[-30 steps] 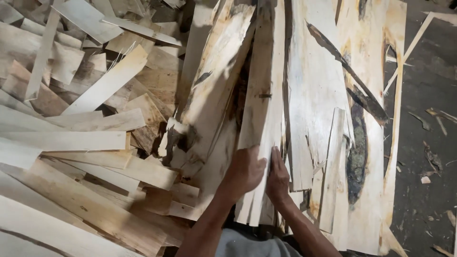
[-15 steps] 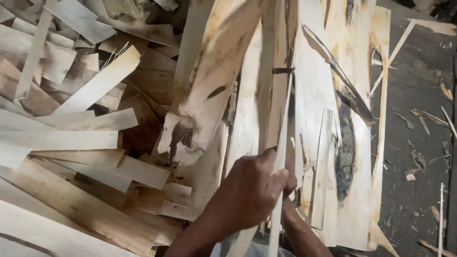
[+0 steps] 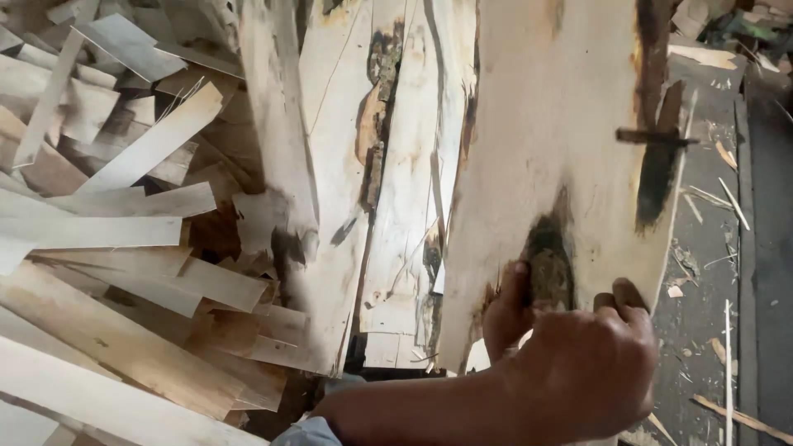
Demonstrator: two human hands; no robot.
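Observation:
My left hand [image 3: 578, 372] reaches across from the lower left and is closed on the bottom edge of a large pale veneer sheet [image 3: 562, 140]. The thumb presses beside a dark, rotten knot hole [image 3: 547, 268]. This sheet stands nearly upright, close to the camera, with dark bark streaks along its right side. Behind it to the left lie more long veneer sheets [image 3: 396, 165] with dark splits. My right hand does not show; it may be hidden behind the sheet or my left arm.
A heap of loose wooden strips and veneer offcuts [image 3: 124, 248] fills the left half. On the right is dark ground [image 3: 743, 248] littered with splinters and thin sticks. A bit of blue-grey cloth [image 3: 310, 431] shows at the bottom edge.
The veneer sheet has been lifted up and swung right, close to the camera. My left hand moved right with it. My right hand, seen beside it earlier, is out of sight.

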